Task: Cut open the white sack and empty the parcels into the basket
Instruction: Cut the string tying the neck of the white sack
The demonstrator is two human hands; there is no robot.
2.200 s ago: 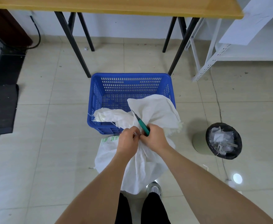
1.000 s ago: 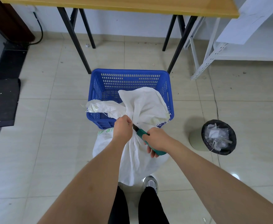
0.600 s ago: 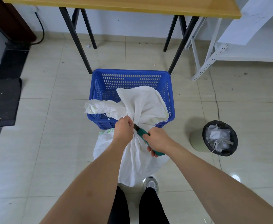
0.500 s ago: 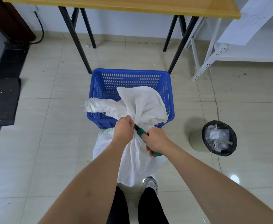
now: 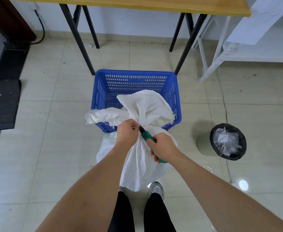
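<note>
Your left hand (image 5: 127, 133) pinches the thin tie at the gathered neck of the white woven sack (image 5: 142, 158). Your right hand (image 5: 164, 147) grips the green-handled utility knife (image 5: 145, 135), blade at that neck, beside the blue perforated plastic basket (image 5: 135, 81).

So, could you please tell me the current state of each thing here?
white sack: upright, neck bunched and tied
blue basket: no parcels visible
green knife: tip at the tie
left hand: pinching the tie
right hand: gripping the knife
bin: holds white scraps
</note>
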